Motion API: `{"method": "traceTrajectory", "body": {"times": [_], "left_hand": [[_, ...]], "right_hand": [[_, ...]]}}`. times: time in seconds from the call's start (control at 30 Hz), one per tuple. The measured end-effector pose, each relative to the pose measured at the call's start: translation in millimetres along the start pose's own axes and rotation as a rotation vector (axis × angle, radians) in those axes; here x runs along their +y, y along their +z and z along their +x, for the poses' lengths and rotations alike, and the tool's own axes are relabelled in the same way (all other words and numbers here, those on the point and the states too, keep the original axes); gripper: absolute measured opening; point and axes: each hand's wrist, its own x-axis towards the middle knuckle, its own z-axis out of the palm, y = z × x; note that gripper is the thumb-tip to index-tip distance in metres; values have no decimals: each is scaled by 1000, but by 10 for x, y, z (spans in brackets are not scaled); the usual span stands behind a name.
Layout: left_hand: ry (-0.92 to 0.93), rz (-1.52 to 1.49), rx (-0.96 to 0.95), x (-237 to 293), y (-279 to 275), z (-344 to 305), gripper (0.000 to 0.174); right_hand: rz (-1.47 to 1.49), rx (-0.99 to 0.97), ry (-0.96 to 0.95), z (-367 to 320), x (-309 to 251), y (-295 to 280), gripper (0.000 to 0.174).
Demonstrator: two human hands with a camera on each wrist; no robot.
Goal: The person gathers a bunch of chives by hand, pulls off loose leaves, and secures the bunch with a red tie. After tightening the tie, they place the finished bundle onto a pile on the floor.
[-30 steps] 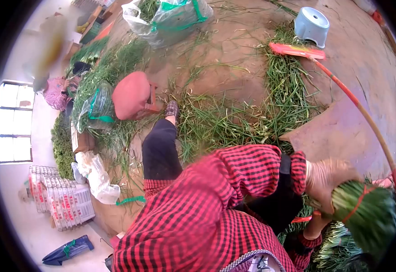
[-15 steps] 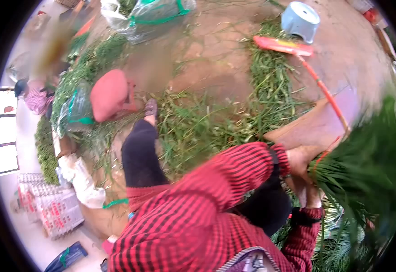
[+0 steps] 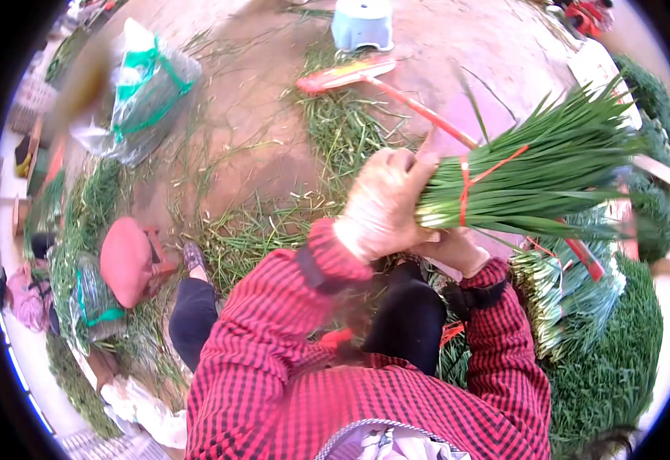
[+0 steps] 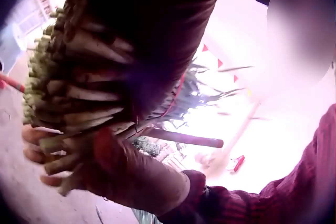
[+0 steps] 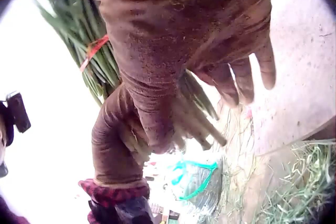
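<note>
In the head view my gloved left hand (image 3: 384, 203) grips a bundle of chives (image 3: 534, 176) near its pale stalk ends, above my knees. An orange tie (image 3: 464, 192) circles the bundle, and its leaves point right. My right hand (image 3: 457, 251) is below the stalk ends, partly hidden by them and by the left hand. In the left wrist view, cut stalk ends (image 4: 39, 77) crowd the left side, with some stalks between the right hand's thumb and fingers. From the right wrist, straight, spread right fingers (image 5: 241, 79) show beside the stalks.
More tied bundles (image 3: 557, 299) lie at right on a heap of greens (image 3: 611, 368). A broom (image 3: 423, 111) slants across the floor near a blue stool (image 3: 362, 24). Loose leaves (image 3: 266, 238), a red stool (image 3: 128, 261) and a plastic bag (image 3: 139, 96) are ahead and left.
The bundle has moved leftward in the head view, to in front of the body, in the left hand. The right hand has risen to its stalk ends. The head view has turned right.
</note>
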Motion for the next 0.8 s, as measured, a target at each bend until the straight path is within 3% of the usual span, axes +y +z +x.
{"method": "traceTrajectory", "body": {"times": [0.03, 0.13, 0.23, 0.3, 0.43, 0.47, 0.5, 0.57, 0.67, 0.7, 0.77, 0.8], "left_hand": [[20, 82, 1, -6, -25, -17, 75], [40, 217, -26, 0, 51, -57, 77], [13, 216, -68, -105, 364, -189, 81], [-117, 80, -72, -108, 614, -333, 76], [-282, -13, -145, -44, 550, -357, 74], [-304, -43, -165, -26, 479, -307, 74], [-295, -16, -163, 15, 445, -224, 76], [-411, -272, -139, -93, 250, -453, 82], [-645, -679, -104, -234, 180, -692, 88], [-738, -817, -113, -259, 160, -745, 89], [-749, -884, -107, -305, 166, -789, 92], [-750, -921, -98, -326, 180, -786, 93]], "right_hand": [[29, -58, 41, -88, 41, 28, 38], [164, -301, 397, -436, 140, 4, 32], [229, -48, 420, -932, 199, 39, 22], [326, 138, 429, -1115, 152, 16, 18], [392, 398, 348, -1042, -341, -126, 18], [298, 364, 326, -1011, -324, -170, 19], [204, 338, 305, -994, -266, -223, 19], [15, 311, 300, -929, -41, -404, 24], [-6, 438, 203, -715, 481, -865, 22], [-104, 475, 9, -560, 759, -1137, 25], [-289, 521, -152, -338, 748, -1552, 35], [-380, 532, -124, -259, 518, -1745, 40]]}}
